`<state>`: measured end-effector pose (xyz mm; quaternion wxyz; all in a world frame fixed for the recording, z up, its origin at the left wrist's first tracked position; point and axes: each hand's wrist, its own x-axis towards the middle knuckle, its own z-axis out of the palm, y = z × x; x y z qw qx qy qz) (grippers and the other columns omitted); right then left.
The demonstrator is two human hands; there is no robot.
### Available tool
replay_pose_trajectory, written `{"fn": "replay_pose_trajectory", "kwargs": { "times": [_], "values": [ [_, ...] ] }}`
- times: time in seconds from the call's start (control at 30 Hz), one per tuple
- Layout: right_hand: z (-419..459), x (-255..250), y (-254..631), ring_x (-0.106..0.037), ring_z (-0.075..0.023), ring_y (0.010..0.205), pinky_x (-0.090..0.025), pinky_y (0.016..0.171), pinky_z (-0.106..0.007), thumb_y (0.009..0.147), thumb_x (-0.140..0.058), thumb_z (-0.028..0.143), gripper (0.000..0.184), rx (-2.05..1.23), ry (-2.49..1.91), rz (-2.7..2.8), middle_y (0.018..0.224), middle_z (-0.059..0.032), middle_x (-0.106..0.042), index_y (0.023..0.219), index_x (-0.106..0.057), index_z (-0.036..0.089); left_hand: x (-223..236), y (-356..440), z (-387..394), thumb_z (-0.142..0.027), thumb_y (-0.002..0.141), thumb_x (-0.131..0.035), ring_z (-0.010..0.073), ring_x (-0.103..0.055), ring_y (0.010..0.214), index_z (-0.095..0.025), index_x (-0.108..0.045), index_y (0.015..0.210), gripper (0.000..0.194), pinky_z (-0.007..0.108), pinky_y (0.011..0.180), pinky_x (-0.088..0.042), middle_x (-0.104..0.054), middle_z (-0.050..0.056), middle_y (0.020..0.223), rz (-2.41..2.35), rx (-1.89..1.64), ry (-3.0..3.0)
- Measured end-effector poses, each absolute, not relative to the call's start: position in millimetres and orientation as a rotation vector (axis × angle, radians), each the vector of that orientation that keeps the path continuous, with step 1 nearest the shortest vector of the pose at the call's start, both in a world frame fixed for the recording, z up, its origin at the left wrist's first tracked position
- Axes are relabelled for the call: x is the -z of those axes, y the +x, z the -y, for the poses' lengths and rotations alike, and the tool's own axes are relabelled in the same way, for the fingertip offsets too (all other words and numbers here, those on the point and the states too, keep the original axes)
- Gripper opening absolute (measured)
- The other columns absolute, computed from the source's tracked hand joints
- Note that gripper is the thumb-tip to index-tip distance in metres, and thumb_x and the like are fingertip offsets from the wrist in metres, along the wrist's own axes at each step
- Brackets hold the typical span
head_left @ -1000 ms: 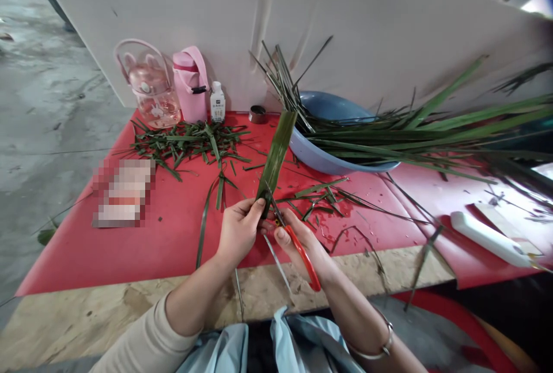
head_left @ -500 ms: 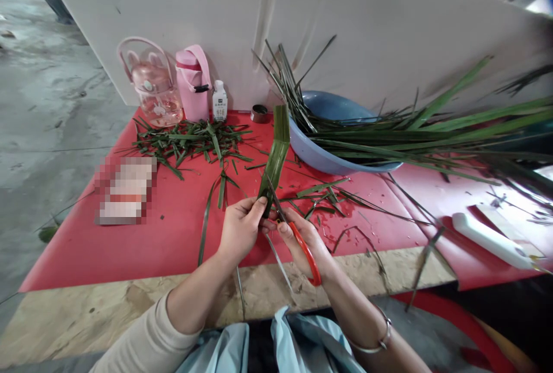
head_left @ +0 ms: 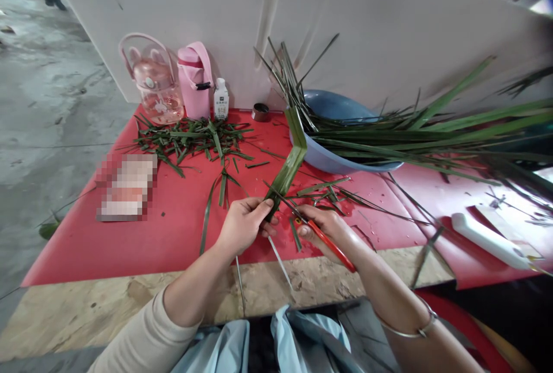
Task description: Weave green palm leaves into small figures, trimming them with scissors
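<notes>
My left hand (head_left: 247, 222) pinches the lower end of a folded green leaf strip (head_left: 290, 163), which slants up to the right over the red table covering. In my right hand (head_left: 326, 229) is a pair of scissors (head_left: 325, 242) with red handles. Their blades lie across the lower part of the strip, just beyond my left thumb; whether they are parted I cannot tell. A cut leaf piece (head_left: 295, 235) shows beneath the scissors. Below my left hand a thin pale strip (head_left: 280, 263) hangs over the board edge.
A blue basin (head_left: 341, 161) full of long leaves (head_left: 432, 137) stands at the back right. Behind a pile of leaf cuttings (head_left: 185, 140) are a clear pink jug (head_left: 158, 94), a pink bottle (head_left: 193, 85) and a small white bottle (head_left: 221, 99). A white handheld tool (head_left: 488, 240) lies right.
The scissors have swung from steep to a flatter slant across the strip, and my right hand has moved right. The strip leans further right. A short leaf piece now shows below the blades.
</notes>
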<state>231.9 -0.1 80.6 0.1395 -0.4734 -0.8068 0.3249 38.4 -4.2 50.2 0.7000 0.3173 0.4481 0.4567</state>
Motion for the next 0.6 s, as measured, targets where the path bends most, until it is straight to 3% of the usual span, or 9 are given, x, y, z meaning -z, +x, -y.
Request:
{"fn": "replay_pose_trajectory", "kwargs": {
  "times": [0.2,0.4,0.6],
  "values": [
    [0.0,-93.1,238.3,-0.056,-0.0168,0.069,-0.041,0.057,-0.022,0.082,-0.049,0.04,0.03,-0.915,-1.393,2.433,0.08,-0.0036,-0.062,0.099,-0.058,0.017,-53.4,33.0,2.1,-0.042,0.069,-0.063,0.0101,-0.055,0.037,-0.014,-0.055,0.064,0.03,0.017,0.035,-0.039,-0.06,0.001,0.052,-0.964,-0.886,0.739],
    [5.6,-97.9,239.1,-0.052,-0.0127,0.057,-0.036,0.051,-0.02,0.083,-0.049,0.039,0.026,-1.007,-1.438,2.462,0.065,0.0004,-0.057,0.093,-0.057,0.017,-54.8,23.3,-3.2,-0.039,0.07,-0.061,0.0076,-0.051,0.032,-0.014,-0.055,0.063,0.027,0.017,0.034,-0.034,-0.059,0.0,0.049,-0.984,-0.75,0.847],
    [19.0,-85.3,239.4,-0.054,-0.0144,0.06,-0.036,0.053,-0.022,0.084,-0.042,0.042,0.029,-1.013,-1.543,2.47,0.069,-0.0014,-0.056,0.091,-0.054,0.016,-55.4,13.6,-6.4,-0.036,0.074,-0.056,0.0044,-0.044,0.03,-0.013,-0.06,0.066,0.024,0.016,0.033,-0.027,-0.057,-0.002,0.049,-1.036,-0.584,1.071]
  ]
}}
